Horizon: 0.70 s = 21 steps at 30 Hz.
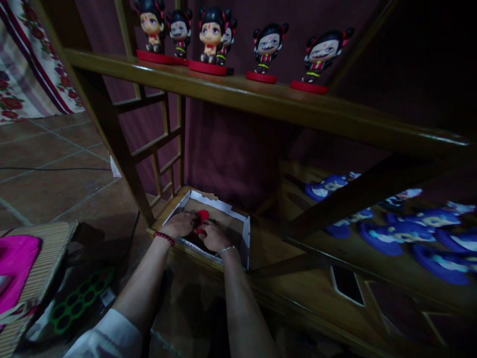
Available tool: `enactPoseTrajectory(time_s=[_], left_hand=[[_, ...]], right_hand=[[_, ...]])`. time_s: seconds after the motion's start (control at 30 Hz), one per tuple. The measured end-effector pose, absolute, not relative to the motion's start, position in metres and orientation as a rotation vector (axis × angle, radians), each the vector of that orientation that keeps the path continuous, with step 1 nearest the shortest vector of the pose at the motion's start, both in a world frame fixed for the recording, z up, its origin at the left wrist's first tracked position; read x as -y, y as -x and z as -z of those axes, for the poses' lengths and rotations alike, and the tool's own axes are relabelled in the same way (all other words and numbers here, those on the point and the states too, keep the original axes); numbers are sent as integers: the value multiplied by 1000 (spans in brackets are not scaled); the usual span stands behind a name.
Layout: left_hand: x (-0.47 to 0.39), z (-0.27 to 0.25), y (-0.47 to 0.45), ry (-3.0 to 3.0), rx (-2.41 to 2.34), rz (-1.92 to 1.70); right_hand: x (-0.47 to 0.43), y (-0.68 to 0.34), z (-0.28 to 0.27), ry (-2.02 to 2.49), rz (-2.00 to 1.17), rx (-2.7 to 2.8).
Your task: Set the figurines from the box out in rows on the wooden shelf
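Note:
A shallow white-edged cardboard box [245, 243] with a brown inside sits on the low wooden shelf, and both of my hands reach into it. My left hand [181, 224], with a red bead bracelet at the wrist, has its fingers curled against a small red round piece [203, 215]. From the other side my right hand [214, 236], wearing a thin pale bracelet, pinches at the same red piece. Its colour resembles the figurine bases above. Dim light and my fingers hide most of it, and I cannot tell whether a figure is attached.
Cartoon figurines [210, 37] on red bases line the upper shelf [238, 87]. Several blue figurines [395, 233] lie on the right-hand shelf. A phone [347, 285] rests on the lower ledge. Left of the lattice side [149, 149] are a woven mat [48, 258] and a green holed rack [80, 301].

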<state>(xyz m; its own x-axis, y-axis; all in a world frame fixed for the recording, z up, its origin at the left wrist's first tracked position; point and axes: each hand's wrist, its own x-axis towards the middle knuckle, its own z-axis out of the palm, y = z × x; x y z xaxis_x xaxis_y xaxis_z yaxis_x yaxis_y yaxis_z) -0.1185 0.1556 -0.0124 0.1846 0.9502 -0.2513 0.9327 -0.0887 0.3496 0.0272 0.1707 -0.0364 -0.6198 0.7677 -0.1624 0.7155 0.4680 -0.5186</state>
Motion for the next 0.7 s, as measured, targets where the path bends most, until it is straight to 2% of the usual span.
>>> enactPoseTrajectory(time_s=[0.7], left_hand=[[-152, 5, 122, -1987, -1771, 130]], right_hand=[[-174, -24, 37, 1484, -829, 2533]])
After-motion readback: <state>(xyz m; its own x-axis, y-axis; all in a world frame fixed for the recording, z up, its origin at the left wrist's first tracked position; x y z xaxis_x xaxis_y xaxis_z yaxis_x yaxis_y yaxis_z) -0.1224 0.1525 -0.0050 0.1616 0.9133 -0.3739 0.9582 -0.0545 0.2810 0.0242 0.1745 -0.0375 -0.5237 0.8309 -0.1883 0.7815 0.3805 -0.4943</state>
